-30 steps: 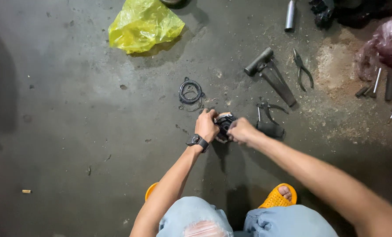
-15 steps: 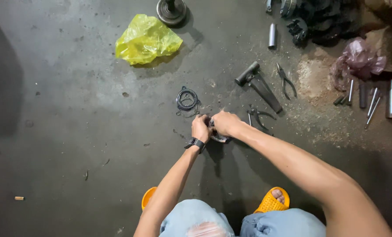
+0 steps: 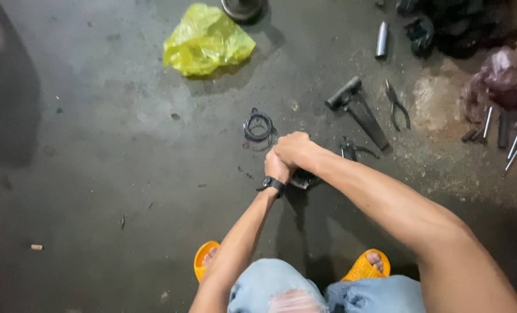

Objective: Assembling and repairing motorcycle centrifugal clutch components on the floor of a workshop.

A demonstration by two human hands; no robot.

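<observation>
The floor [image 3: 96,174] is bare grey concrete, and to the left of the hands it lies wide open, with only a few small scraps on it. The crowding is on the right: a hammer [image 3: 357,110] lies near, pliers [image 3: 398,107] just beyond it, another dark tool [image 3: 357,150] close beside the right forearm, and metal rods [image 3: 510,136] toward the right edge. A yellow plastic bag [image 3: 206,40] sits well apart at the top, and a black ring [image 3: 258,124] lies just above the hands.

Both hands are stacked on a small dark metal part [image 3: 304,179] on the floor in front of the orange sandals [image 3: 362,268]. The right hand [image 3: 293,148] is closed in a fist over the left hand [image 3: 277,167], which is curled shut on the part. Only its lower edge shows, dark and greasy; its shape cannot be told.
</observation>
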